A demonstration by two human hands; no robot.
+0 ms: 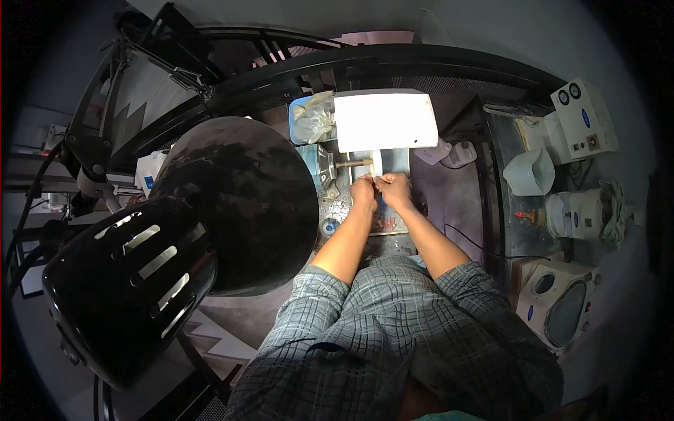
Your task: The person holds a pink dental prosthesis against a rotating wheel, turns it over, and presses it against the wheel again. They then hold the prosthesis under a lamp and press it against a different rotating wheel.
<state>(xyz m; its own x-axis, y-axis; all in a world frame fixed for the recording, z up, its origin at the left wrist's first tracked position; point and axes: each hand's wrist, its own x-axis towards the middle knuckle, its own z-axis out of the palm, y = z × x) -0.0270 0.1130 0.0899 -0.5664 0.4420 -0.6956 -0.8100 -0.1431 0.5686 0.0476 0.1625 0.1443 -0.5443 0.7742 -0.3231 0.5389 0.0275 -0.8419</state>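
Observation:
My left hand [362, 191] and my right hand [394, 191] are close together, just below a pale wheel [378, 162]. Both have fingers curled in a pinch around something too small to make out. The wheel sits at the end of a metal spindle [351, 164], which comes out of a teal and grey motor [321, 168] on the left. Above the wheel hangs a bright white hood [385, 121]. Whether the pinched piece touches the wheel cannot be seen.
A large black lamp shade [239, 203] fills the left side. Behind the motor, a blue tray [298, 121] holds a plastic bag [314, 121]. Several machines, one a white unit with gauges [584, 119], and a white container [530, 172] stand on the right.

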